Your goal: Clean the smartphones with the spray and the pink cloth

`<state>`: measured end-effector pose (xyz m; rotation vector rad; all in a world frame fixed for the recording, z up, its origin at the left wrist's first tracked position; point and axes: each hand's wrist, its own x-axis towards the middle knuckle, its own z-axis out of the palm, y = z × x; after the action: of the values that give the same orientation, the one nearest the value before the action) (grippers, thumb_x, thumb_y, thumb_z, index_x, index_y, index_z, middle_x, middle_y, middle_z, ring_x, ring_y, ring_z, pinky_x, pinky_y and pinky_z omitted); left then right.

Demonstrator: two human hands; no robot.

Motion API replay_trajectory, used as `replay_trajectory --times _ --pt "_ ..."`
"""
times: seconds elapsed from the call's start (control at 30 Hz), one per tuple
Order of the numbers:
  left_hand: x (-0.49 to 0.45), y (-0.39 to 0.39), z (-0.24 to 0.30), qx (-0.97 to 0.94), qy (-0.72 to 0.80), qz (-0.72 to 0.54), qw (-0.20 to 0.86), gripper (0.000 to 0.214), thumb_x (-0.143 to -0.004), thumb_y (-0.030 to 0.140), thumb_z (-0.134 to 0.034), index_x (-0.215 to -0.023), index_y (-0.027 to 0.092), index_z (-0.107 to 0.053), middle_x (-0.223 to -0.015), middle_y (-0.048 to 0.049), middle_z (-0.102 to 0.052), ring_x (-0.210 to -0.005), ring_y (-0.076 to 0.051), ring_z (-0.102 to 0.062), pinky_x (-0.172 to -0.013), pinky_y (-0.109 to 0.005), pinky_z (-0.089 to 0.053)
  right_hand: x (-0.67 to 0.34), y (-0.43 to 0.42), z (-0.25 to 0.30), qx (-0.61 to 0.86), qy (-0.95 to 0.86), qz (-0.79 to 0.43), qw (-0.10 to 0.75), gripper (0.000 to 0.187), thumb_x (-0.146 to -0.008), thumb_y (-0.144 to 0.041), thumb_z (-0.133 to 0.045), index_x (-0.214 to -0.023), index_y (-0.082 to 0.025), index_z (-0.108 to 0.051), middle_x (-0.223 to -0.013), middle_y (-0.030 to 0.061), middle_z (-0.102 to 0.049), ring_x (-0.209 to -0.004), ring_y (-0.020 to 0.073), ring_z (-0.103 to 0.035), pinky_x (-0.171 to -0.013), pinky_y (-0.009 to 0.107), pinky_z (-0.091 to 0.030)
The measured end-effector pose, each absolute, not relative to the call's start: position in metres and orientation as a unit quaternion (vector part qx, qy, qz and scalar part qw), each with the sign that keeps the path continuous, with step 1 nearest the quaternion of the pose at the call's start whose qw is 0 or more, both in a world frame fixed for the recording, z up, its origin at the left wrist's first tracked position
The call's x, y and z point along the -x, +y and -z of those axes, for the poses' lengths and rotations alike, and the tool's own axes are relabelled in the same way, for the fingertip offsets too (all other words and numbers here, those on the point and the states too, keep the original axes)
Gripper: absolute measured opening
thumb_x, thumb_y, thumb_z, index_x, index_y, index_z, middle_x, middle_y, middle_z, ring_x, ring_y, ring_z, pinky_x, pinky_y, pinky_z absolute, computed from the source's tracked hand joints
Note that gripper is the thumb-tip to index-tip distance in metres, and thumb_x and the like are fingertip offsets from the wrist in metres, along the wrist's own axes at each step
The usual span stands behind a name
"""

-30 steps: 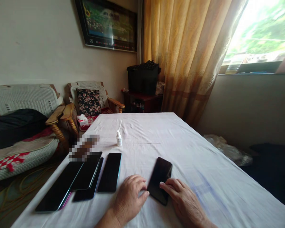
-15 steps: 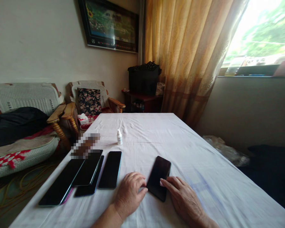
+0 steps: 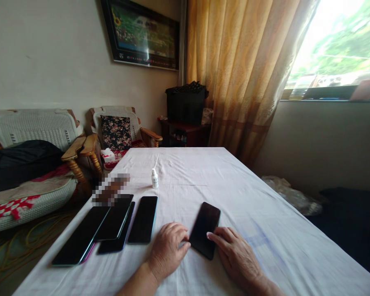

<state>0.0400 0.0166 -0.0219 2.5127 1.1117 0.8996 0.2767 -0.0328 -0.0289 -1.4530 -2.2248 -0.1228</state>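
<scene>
A black smartphone (image 3: 205, 228) lies at a slant on the white-covered table, its dark screen facing up, between both hands. At its lower left edge, my left hand (image 3: 169, 246) is closed with curled fingers, the index finger and thumb tips pinching at the phone's side. My right hand (image 3: 236, 253) grips the right edge, its index fingertip resting over the screen; the right thumb is hidden. Left of the hands lies another phone (image 3: 142, 220) with a blue edge. Beyond it, a small white bottle (image 3: 154, 179) stands upright.
Several more phones overlap at the table's left side, among them a large dark one (image 3: 80, 236) and one on top (image 3: 115, 218). Behind these is a blurred-out brown item (image 3: 111, 190). Wooden armchairs (image 3: 120, 123) flank the white tablecloth (image 3: 185, 164) on the left.
The view has shifted very slightly. Both hands and the phone between them keep nearly the same places.
</scene>
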Motion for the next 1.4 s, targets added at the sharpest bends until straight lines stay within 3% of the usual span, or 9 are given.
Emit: replay_trajectory --times 0.27,0.5,0.8,1.0,1.2,1.4 --pt "-0.04 0.018 0.021 -0.867 0.371 -0.311 0.12 0.016 -0.075 0.009 -0.069 -0.08 0.023 -0.061 -0.095 -0.0019 -0.071 -0.096 -0.023 -0.065 -0.089 -0.04 -0.051 -0.277 -0.028 0.025 0.561 -0.804 0.054 0.188 0.046 -0.085 -0.004 -0.045 -0.119 -0.026 -0.067 -0.102 0.007 -0.066 -0.089 0.0191 -0.062 -0.077 0.03 -0.052" --pt "-0.038 0.02 0.021 -0.868 0.364 -0.311 0.13 0.013 -0.077 0.011 -0.067 -0.081 0.023 -0.063 -0.097 -0.0026 -0.072 -0.097 -0.023 -0.065 -0.09 -0.041 -0.052 -0.27 -0.032 0.015 0.499 -0.856 0.011 0.135 0.042 -0.088 -0.007 -0.053 -0.123 -0.027 -0.064 -0.101 0.004 -0.066 -0.086 0.0181 -0.06 -0.075 0.028 -0.047" --pt "-0.036 0.02 0.02 -0.872 0.364 -0.3 0.132 0.017 -0.075 0.007 -0.067 -0.081 0.022 -0.064 -0.099 -0.002 -0.072 -0.099 -0.023 -0.065 -0.092 -0.04 -0.051 -0.272 -0.021 0.019 0.594 -0.789 0.029 0.151 0.049 -0.085 0.0 -0.046 -0.123 -0.025 -0.065 -0.106 0.007 -0.065 -0.094 0.0206 -0.06 -0.077 0.03 -0.05" --pt "-0.036 0.02 0.022 -0.872 0.359 -0.309 0.128 0.016 -0.074 0.009 -0.071 -0.082 0.022 -0.065 -0.099 -0.0018 -0.072 -0.1 -0.023 -0.065 -0.092 -0.04 -0.051 -0.265 -0.034 0.016 0.499 -0.857 0.021 0.128 0.035 -0.093 -0.013 -0.054 -0.123 -0.027 -0.063 -0.099 0.003 -0.065 -0.086 0.018 -0.06 -0.074 0.027 -0.047" --pt "-0.036 0.021 0.022 -0.875 0.353 -0.309 0.12 0.013 -0.077 0.011 -0.069 -0.082 0.022 -0.065 -0.099 -0.0022 -0.072 -0.097 -0.022 -0.066 -0.09 -0.039 -0.051 -0.265 -0.026 0.012 0.56 -0.821 0.017 0.111 0.036 -0.095 -0.012 -0.049 -0.124 -0.028 -0.063 -0.106 0.0049 -0.065 -0.09 0.0186 -0.06 -0.075 0.027 -0.047" --pt "-0.036 0.023 0.024 -0.877 0.35 -0.308 0.115 0.012 -0.078 0.011 -0.068 -0.083 0.022 -0.065 -0.098 -0.0022 -0.072 -0.097 -0.022 -0.066 -0.09 -0.04 -0.051 -0.263 -0.031 0.012 0.504 -0.857 -0.001 0.105 0.033 -0.096 -0.018 -0.05 -0.125 -0.028 -0.063 -0.102 0.0041 -0.065 -0.09 0.0185 -0.059 -0.076 0.027 -0.046"
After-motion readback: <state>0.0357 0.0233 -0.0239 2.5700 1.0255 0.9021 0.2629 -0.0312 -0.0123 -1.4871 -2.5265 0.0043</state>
